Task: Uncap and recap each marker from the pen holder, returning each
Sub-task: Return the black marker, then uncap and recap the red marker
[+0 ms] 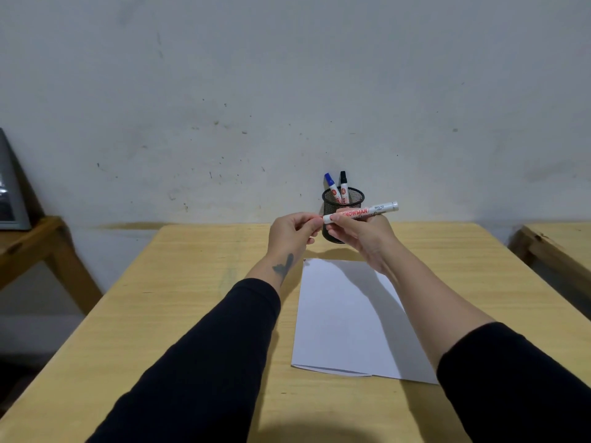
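Observation:
A white marker with red lettering (367, 211) is held level in front of me, above the table. My right hand (361, 233) grips its barrel from below. My left hand (292, 230) pinches the marker's left end, and its fingers hide the cap, so I cannot tell whether the cap is on or off. Just behind my hands stands a black mesh pen holder (347, 199) against the wall. A blue-capped marker (331, 183) and a black-capped marker (343, 183) stand upright in it.
A white sheet of paper (345, 318) lies on the yellow wooden table (192, 298), under my right forearm. A second wooden table (38, 247) with a grey framed object (12, 190) stands at the left, another table edge (556, 244) at the right.

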Demonstrator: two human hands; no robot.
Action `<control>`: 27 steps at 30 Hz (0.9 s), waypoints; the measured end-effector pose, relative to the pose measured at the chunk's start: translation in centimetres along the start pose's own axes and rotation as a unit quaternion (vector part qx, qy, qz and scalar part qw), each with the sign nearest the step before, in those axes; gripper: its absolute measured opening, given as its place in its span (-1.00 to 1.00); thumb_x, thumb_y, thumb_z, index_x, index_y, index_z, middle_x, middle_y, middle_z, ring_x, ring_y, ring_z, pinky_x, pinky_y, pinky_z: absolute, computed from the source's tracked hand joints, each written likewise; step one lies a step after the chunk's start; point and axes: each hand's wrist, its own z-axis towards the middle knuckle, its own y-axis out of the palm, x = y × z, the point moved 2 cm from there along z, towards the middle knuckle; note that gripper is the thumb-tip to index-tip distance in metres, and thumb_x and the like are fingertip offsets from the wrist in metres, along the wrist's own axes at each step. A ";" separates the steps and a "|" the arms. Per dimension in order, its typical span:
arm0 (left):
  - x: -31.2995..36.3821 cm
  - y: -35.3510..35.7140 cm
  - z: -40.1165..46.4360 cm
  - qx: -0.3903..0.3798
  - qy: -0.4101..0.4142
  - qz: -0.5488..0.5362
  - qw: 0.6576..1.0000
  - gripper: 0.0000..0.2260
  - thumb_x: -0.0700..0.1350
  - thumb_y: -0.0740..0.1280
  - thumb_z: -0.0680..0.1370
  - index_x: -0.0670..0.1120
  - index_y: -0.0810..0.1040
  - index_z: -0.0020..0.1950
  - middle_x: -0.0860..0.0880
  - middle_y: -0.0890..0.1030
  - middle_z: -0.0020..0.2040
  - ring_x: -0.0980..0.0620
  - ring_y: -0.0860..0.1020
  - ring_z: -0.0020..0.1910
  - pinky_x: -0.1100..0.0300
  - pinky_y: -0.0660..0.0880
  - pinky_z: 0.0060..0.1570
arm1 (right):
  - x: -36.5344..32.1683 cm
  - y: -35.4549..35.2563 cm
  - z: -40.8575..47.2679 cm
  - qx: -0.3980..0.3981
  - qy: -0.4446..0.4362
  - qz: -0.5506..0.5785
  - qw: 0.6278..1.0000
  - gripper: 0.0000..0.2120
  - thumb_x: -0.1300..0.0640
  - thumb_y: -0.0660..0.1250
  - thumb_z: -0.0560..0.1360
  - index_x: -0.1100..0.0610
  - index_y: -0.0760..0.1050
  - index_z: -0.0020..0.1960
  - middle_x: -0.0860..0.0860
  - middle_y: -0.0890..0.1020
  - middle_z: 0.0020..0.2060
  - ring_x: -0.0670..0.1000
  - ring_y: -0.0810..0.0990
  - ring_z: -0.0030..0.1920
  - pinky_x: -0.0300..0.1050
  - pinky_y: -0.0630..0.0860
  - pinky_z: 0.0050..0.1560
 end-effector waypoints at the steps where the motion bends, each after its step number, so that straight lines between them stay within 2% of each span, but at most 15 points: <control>1: -0.2 -0.1 0.0 0.003 -0.003 0.001 1.000 -0.93 -0.19 0.36 0.54 -0.09 0.64 -0.08 0.01 0.57 -0.32 0.16 0.50 -0.32 0.43 0.47 -0.37 | 0.2 0.1 0.0 0.000 0.003 -0.001 1.000 -0.90 0.35 0.42 0.43 0.32 0.56 -0.07 0.20 0.65 -0.20 0.10 0.65 -0.21 -0.15 0.64 -0.02; 4: 0.0 -0.5 0.5 0.023 -0.011 -0.003 1.000 -0.92 -0.18 0.34 0.54 -0.12 0.64 -0.05 0.02 0.58 -0.29 0.15 0.51 -0.30 0.45 0.47 -0.40 | -0.1 0.5 0.2 0.032 -0.007 -0.048 0.998 -0.74 0.25 0.50 0.38 0.26 0.52 0.01 0.15 0.65 -0.14 0.14 0.65 -0.06 -0.07 0.63 0.04; 6: 0.7 -0.9 1.1 0.039 -0.011 0.010 0.999 -0.91 -0.17 0.34 0.55 -0.11 0.64 -0.05 0.02 0.58 -0.27 0.15 0.51 -0.28 0.44 0.46 -0.42 | -0.8 0.5 0.5 0.096 -0.028 -0.115 0.988 -0.37 0.14 0.56 0.32 0.15 0.32 0.26 0.11 0.58 0.08 0.10 0.57 0.16 -0.03 0.50 0.19; 7: 1.2 -1.1 1.4 0.043 -0.007 0.022 0.999 -0.91 -0.16 0.34 0.54 -0.11 0.64 -0.05 0.01 0.58 -0.26 0.15 0.50 -0.28 0.43 0.47 -0.41 | -1.2 0.2 0.6 0.145 -0.046 -0.167 0.974 -0.15 0.08 0.58 0.29 0.08 0.16 0.41 0.10 0.47 0.24 0.08 0.46 0.28 -0.03 0.39 0.26; 8: 1.5 -1.3 1.7 0.048 0.001 0.036 0.998 -0.91 -0.16 0.35 0.54 -0.12 0.65 -0.04 0.00 0.58 -0.25 0.14 0.50 -0.28 0.40 0.48 -0.39 | -1.8 0.0 0.7 0.192 -0.068 -0.237 0.950 -0.01 0.01 0.59 0.27 0.01 0.04 0.49 0.07 0.34 0.36 0.08 0.34 0.36 0.00 0.30 0.32; 9: 1.9 -1.4 2.0 0.049 0.009 0.053 0.997 -0.89 -0.15 0.35 0.54 -0.13 0.65 -0.03 -0.01 0.58 -0.24 0.13 0.49 -0.27 0.37 0.49 -0.36 | -2.4 -0.2 0.8 0.224 -0.097 -0.324 0.914 0.00 -0.06 0.58 0.25 -0.06 0.05 0.51 0.03 0.27 0.42 0.09 0.26 0.40 0.04 0.24 0.35; 10: 2.2 -1.3 2.3 0.048 0.019 0.070 0.996 -0.88 -0.14 0.35 0.54 -0.13 0.66 -0.02 -0.02 0.58 -0.23 0.13 0.50 -0.27 0.35 0.49 -0.34 | -2.9 -0.2 0.9 0.231 -0.136 -0.414 0.870 -0.11 -0.11 0.55 0.27 -0.13 0.17 0.48 -0.02 0.29 0.40 0.09 0.24 0.40 0.05 0.22 0.35; 12: 2.9 -1.0 2.8 0.037 0.043 0.094 0.994 -0.87 -0.13 0.36 0.54 -0.14 0.66 -0.02 -0.03 0.59 -0.22 0.12 0.51 -0.26 0.36 0.48 -0.34 | -3.7 0.4 1.5 0.182 -0.216 -0.554 0.783 -0.52 -0.15 0.44 0.38 -0.19 0.48 0.28 -0.11 0.47 0.26 0.04 0.31 0.30 0.00 0.19 0.30; 14: 3.7 -0.4 3.3 0.033 0.064 0.097 0.993 -0.87 -0.13 0.36 0.53 -0.14 0.66 -0.02 -0.04 0.61 -0.20 0.12 0.52 -0.26 0.39 0.49 -0.37 | -4.2 1.1 1.9 0.133 -0.257 -0.606 0.741 -0.78 -0.11 0.35 0.48 -0.18 0.62 0.11 -0.16 0.61 0.08 -0.01 0.39 0.18 -0.06 0.17 0.17; 16: 4.4 0.0 3.9 0.038 0.074 0.072 0.994 -0.85 -0.13 0.37 0.52 -0.13 0.64 0.04 -0.06 0.62 -0.16 0.09 0.53 -0.22 0.32 0.51 -0.28 | -4.6 1.3 2.5 0.133 -0.271 -0.596 0.744 -0.84 -0.04 0.32 0.51 -0.13 0.64 0.05 -0.13 0.66 -0.04 0.00 0.47 0.09 -0.06 0.19 0.08; 18: 4.6 0.3 4.5 0.044 0.068 0.062 0.995 -0.67 -0.11 0.39 0.51 -0.14 0.54 0.26 -0.07 0.62 -0.03 0.07 0.55 -0.09 0.25 0.50 -0.06 | -5.4 1.1 3.3 0.151 -0.270 -0.530 0.789 -0.86 0.00 0.33 0.51 -0.09 0.64 0.02 -0.12 0.67 -0.11 0.01 0.54 -0.03 -0.06 0.32 0.07; 20: 4.2 0.6 5.0 0.041 0.048 0.089 0.994 -0.48 -0.09 0.40 0.51 -0.17 0.36 0.43 -0.08 0.58 0.18 0.05 0.54 0.10 0.27 0.41 0.11 | -6.7 1.0 4.3 0.173 -0.276 -0.447 0.833 -0.86 0.04 0.34 0.51 -0.04 0.62 0.03 -0.10 0.65 -0.14 -0.08 0.55 -0.22 -0.10 0.47 -0.08; 22: 3.1 1.3 5.5 0.029 0.028 0.124 0.992 -0.37 -0.06 0.42 0.49 -0.17 0.26 0.49 -0.09 0.49 0.35 0.02 0.47 0.30 0.22 0.37 0.24 | -8.0 1.1 5.3 0.189 -0.287 -0.388 0.855 -0.86 0.09 0.34 0.51 0.02 0.59 0.05 -0.09 0.63 -0.15 -0.21 0.49 -0.32 -0.23 0.43 -0.23; 24: 1.9 2.1 5.9 0.017 0.008 0.149 0.989 -0.28 -0.03 0.46 0.46 -0.15 0.20 0.51 -0.08 0.40 0.43 0.00 0.37 0.41 0.14 0.31 0.34 | -8.9 1.4 6.3 0.195 -0.294 -0.363 0.863 -0.84 0.11 0.34 0.51 0.08 0.57 0.08 -0.09 0.59 -0.15 -0.18 0.52 -0.27 -0.26 0.43 -0.18; 27: -0.1 3.5 6.3 -0.003 -0.020 0.161 0.987 -0.15 0.00 0.51 0.40 -0.14 0.11 0.54 -0.07 0.30 0.49 -0.03 0.28 0.46 0.09 0.26 0.40 | -8.5 1.2 8.0 0.201 -0.266 -0.383 0.861 -0.81 0.12 0.32 0.51 0.12 0.57 0.09 -0.04 0.60 -0.13 -0.08 0.55 -0.16 -0.23 0.43 -0.13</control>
